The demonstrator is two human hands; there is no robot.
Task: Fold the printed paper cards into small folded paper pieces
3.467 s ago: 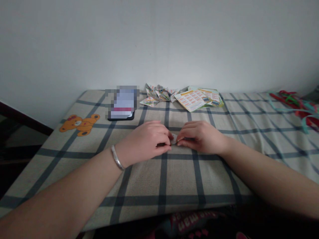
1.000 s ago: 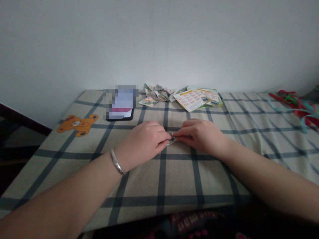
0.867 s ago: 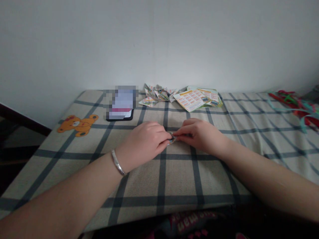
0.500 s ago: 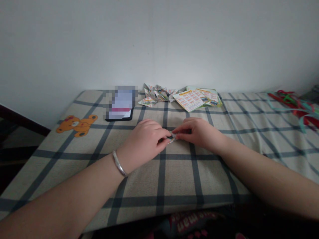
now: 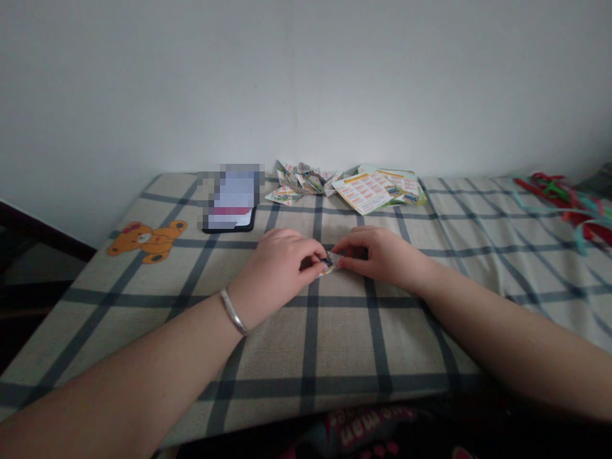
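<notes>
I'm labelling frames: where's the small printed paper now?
Head view: the small printed paper is just right of centre, between left hand and right hand, in front of the flat sheets.

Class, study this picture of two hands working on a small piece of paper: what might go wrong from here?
1. The small paper piece is held at the fingertips of both the left hand and the right hand; uneven pulling might tear it.
2. The checked tablecloth is rucked toward the right; if the right arm drags it, the paper could shift.
</notes>
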